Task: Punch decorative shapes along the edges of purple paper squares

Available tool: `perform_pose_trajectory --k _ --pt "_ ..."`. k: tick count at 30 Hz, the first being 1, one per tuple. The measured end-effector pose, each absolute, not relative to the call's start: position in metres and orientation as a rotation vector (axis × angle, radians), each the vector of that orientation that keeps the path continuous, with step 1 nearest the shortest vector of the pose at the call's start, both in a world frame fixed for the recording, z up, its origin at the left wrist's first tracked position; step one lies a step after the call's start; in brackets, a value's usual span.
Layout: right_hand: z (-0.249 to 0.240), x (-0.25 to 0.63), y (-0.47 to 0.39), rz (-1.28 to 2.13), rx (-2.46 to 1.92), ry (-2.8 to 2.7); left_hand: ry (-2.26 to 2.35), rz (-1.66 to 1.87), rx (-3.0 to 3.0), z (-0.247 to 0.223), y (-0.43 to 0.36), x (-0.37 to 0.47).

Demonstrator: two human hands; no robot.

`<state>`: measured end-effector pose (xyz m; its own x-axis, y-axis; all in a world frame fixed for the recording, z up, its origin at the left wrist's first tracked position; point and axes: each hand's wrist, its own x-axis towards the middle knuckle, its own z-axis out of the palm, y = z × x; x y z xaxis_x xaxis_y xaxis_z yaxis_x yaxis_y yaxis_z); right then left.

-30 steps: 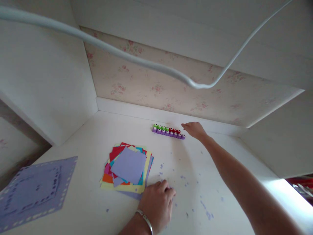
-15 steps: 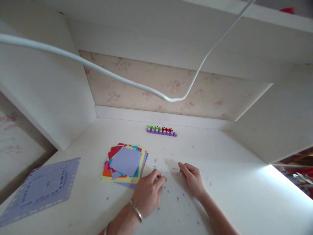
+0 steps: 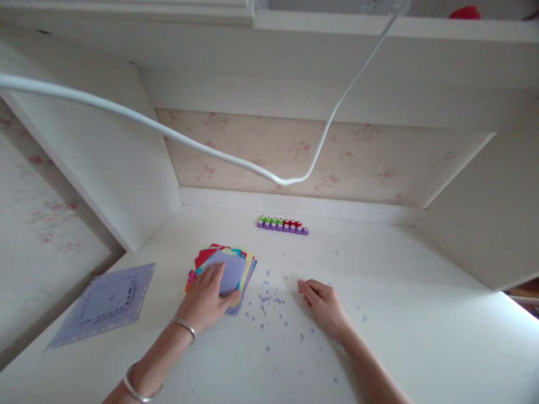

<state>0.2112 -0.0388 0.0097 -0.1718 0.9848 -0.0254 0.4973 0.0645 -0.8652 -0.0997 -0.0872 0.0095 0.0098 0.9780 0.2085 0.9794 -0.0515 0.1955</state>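
My left hand (image 3: 209, 297) lies with fingers spread over a stack of coloured paper sheets (image 3: 233, 271), a lilac square on top. Red, yellow, blue and pink edges stick out beneath it. To the right, above the white tabletop, my right hand (image 3: 323, 303) is closed, thumb against the curled index finger; whatever it may hold is hidden. Between the two hands lie many tiny lilac paper bits (image 3: 273, 301). A lilac sheet (image 3: 107, 299) with holes along its edges and a dark pattern in its middle rests at the left.
Small punches or stamps stand in two rows at the back, purple ones (image 3: 280, 226) in front, green and red ones (image 3: 286, 222) behind. A white cable (image 3: 202, 146) hangs across the view below a shelf (image 3: 337, 73). Side panels (image 3: 101, 146) flank the tabletop.
My left hand has moved left from the paper bits onto the paper stack, its fingers spreading. My right hand stays closed in nearly the same place. The camera view has shifted slightly.
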Motion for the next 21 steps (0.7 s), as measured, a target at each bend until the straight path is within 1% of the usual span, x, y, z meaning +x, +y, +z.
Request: perform_pose_trajectory --k 6,12,19,21 --pt "0.009 0.212 -0.039 1.018 -1.476 -1.740 -2.024 -0.388 -2.267 0.012 -0.094 -0.095" --pt "0.007 0.213 -0.036 1.042 -1.464 -1.717 -2.059 -0.349 -2.381 0.017 -0.092 -0.100" --pt "0.009 0.213 -0.036 1.039 -1.445 -1.722 -2.078 -0.394 -2.487 0.026 -0.090 -0.109" --pt "0.010 0.213 -0.036 1.047 -1.443 -1.714 -2.103 -0.505 -2.411 0.031 -0.089 -0.110"
